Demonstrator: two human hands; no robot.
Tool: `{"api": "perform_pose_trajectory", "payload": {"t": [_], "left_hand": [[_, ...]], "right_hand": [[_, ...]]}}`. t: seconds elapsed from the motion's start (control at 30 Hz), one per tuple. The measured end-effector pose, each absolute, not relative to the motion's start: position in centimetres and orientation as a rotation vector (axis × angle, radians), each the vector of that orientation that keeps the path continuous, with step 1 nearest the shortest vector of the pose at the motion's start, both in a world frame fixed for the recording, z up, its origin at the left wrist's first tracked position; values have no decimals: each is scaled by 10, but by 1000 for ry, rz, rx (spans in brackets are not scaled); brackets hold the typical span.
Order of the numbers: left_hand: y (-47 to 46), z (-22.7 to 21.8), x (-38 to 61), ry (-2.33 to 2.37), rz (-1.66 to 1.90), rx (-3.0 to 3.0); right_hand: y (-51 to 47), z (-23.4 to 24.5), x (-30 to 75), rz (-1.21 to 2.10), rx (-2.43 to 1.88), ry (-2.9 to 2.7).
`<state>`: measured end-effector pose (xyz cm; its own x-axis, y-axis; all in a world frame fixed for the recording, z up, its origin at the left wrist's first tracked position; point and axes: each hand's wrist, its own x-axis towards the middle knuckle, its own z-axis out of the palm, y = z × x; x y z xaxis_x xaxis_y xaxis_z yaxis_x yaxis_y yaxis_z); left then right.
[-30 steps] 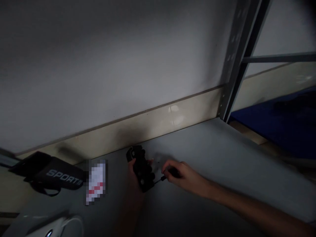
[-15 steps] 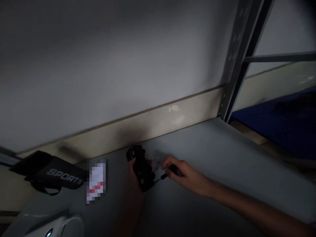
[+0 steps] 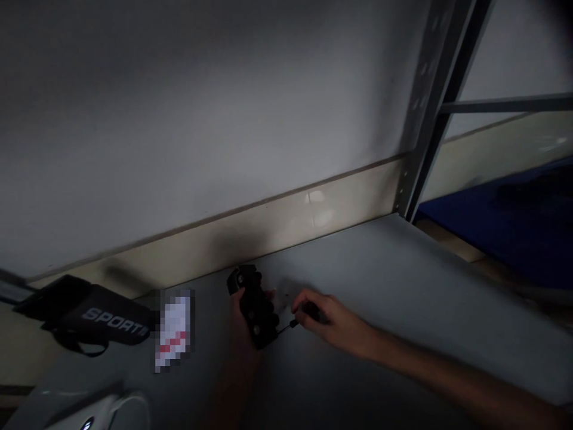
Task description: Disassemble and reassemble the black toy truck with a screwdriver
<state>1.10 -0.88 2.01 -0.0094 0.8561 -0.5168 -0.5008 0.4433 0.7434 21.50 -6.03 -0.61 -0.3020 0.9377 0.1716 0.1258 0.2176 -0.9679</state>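
My left hand (image 3: 244,316) is closed around a black device (image 3: 257,307) with round silver spots and knob-like bumps along its right side; its exact kind is too dark to make out. In my right hand (image 3: 320,310) is a screwdriver (image 3: 293,323) with a dark handle and a thin metal shaft. The shaft points left, and its tip meets the lower right side of the device. Fingers of my right hand curl round the handle. Small dark specks (image 3: 286,295) lie on the grey surface between the two hands.
A black pouch (image 3: 102,313) marked SPORT lies at the left, beside a blurred white and red packet (image 3: 173,328). A white object with a cable (image 3: 96,415) is at the bottom left. The grey tabletop (image 3: 380,263) meets a wall behind; a metal shelf post (image 3: 434,119) rises at the right.
The view has shifted very slightly. Both hands keep their holds on the device and the screwdriver, and the right fingers have turned a little around the handle.
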Motion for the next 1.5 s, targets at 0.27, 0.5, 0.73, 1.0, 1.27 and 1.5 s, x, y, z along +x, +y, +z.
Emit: {"api": "perform_pose_trajectory", "payload": {"t": [0.27, 0.5, 0.73, 1.0, 1.27, 1.5], "left_hand": [[-6, 14, 7, 1122, 1165, 463], [-6, 12, 7, 1106, 1166, 442], [-7, 16, 12, 1148, 1211, 447], [-8, 19, 12, 1174, 1186, 473], [-7, 13, 11, 1178, 1186, 496], [-8, 16, 14, 1171, 1171, 476]], "right_hand": [[-61, -6, 214, 1173, -960, -1592], [-59, -9, 216, 1136, -1004, -1642], [-61, -3, 218, 1141, -992, -1690], [-60, -6, 217, 1109, -974, -1685], [-61, -7, 214, 1077, -904, -1639], [-61, -6, 214, 1098, -1000, -1634]]}}
